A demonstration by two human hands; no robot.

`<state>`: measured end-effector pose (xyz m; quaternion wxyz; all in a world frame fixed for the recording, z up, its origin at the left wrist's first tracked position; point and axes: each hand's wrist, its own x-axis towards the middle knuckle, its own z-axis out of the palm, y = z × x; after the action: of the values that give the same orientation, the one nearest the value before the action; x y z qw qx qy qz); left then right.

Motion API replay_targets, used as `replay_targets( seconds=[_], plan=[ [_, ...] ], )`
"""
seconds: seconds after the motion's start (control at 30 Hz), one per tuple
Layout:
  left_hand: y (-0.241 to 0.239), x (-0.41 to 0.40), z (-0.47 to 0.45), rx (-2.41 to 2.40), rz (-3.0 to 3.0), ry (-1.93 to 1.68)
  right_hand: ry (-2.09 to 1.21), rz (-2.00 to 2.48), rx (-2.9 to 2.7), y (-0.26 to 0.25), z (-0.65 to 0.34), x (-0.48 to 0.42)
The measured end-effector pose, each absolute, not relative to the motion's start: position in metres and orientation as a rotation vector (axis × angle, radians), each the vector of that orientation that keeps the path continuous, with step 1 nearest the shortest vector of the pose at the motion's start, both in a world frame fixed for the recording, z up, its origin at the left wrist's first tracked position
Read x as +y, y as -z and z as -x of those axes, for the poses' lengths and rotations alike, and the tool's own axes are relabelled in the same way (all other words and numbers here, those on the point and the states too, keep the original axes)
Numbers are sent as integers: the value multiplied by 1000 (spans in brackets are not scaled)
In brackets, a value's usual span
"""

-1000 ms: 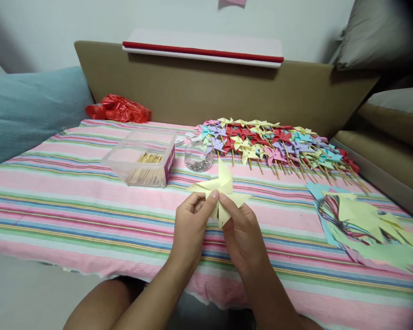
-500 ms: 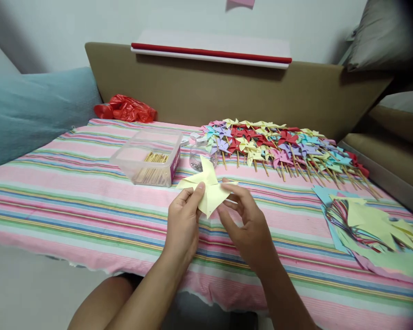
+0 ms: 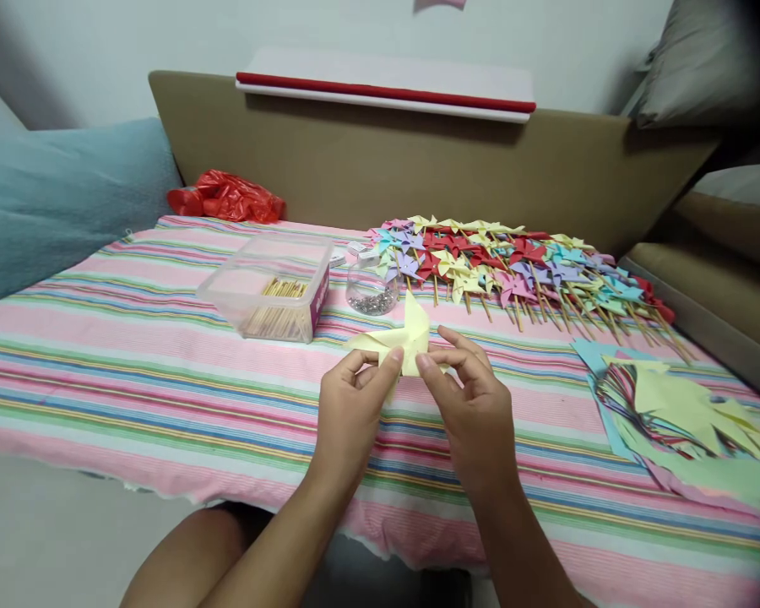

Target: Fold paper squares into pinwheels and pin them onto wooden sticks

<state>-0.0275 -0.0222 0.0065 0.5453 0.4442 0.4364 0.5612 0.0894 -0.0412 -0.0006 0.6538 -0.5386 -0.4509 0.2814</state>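
A pale yellow paper pinwheel (image 3: 416, 323), without a stick, is held up between my two hands above the striped cloth. My left hand (image 3: 359, 397) pinches it from the left, thumb on top. From the right, my right hand (image 3: 467, 393) grips its near edge between thumb and fingers. The fingertips cover part of the paper's lower side. Just beyond the pinwheel stands a round clear container (image 3: 371, 291) with small metallic pieces in it. Left of that is a clear plastic box (image 3: 228, 283) holding many thin wooden sticks (image 3: 279, 317).
A pile of coloured pinwheels on sticks (image 3: 513, 270) lies at the back right. Cut paper sheets (image 3: 690, 414) are stacked at the right. A red plastic bag (image 3: 234, 196) rests at the back left, near a blue cushion (image 3: 69, 198). A brown board (image 3: 380, 160) stands behind.
The pinwheel has turned and shifted right. My right hand, whose fingers were spread at the paper's right corner, now pinches its near edge with the thumb on top.
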Motion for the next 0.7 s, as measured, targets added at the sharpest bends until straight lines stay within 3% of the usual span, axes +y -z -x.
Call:
replay_targets(
  seconds=[0.7],
  plan=[
    [-11, -24, 28, 1018, -1144, -1300, -555, 1229, -1041, 7, -88, -37]
  ],
)
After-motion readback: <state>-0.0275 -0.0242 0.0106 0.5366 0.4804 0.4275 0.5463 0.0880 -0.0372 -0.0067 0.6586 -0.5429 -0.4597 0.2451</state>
